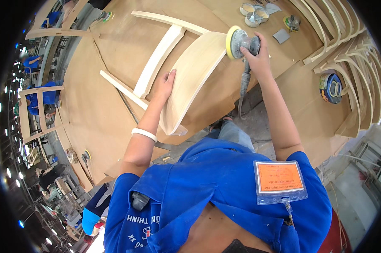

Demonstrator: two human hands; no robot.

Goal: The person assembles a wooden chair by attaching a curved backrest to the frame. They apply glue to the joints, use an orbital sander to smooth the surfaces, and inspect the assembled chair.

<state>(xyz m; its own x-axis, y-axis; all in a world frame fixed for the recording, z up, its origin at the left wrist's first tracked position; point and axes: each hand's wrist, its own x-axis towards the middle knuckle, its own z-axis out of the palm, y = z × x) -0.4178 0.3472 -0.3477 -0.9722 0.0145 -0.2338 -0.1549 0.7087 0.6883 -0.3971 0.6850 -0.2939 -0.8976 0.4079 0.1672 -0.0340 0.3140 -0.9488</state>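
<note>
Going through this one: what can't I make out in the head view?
All in the head view:
Sander: its pad's working face is turned away.
Curved wooden panel: hides its own underside.
Right hand: some fingers are behind the sander.
Curved frames, upper right: cut off by the picture's edge.
Distant people, left: too small.

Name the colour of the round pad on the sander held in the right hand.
Yellow; the sanding pad shows best in the head view.
</note>
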